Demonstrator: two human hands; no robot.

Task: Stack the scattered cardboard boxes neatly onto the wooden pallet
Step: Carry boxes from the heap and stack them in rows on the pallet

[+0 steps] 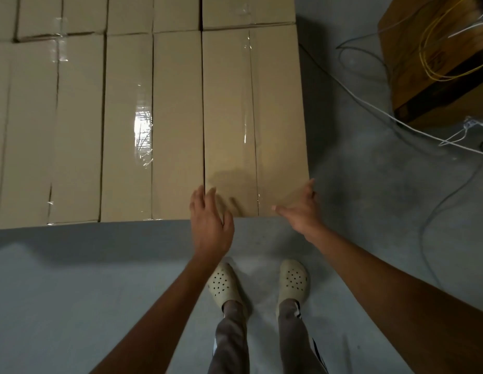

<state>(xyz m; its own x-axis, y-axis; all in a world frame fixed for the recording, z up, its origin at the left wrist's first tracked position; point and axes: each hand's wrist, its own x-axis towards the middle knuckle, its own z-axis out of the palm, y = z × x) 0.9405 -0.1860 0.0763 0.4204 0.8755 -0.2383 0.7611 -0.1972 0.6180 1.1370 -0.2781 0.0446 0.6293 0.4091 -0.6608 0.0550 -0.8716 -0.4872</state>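
Note:
A stack of taped cardboard boxes fills the upper left of the head view, their tops level. The rightmost box (pixel 254 117) lies at the stack's right end, flush with its neighbour (pixel 154 125). My left hand (pixel 210 222) rests with straight fingers on that box's near left corner. My right hand (pixel 302 209) touches the near right corner, fingers spread and thumb pointing left. Neither hand curls round anything. The pallet is hidden beneath the boxes.
Grey floor (pixel 86 287) spreads in front of the stack, with my feet in pale clogs (pixel 293 282) on it. White and grey cables (pixel 397 122) trail over the floor at right. A brown wooden crate (pixel 429 63) with yellow wire stands at the upper right.

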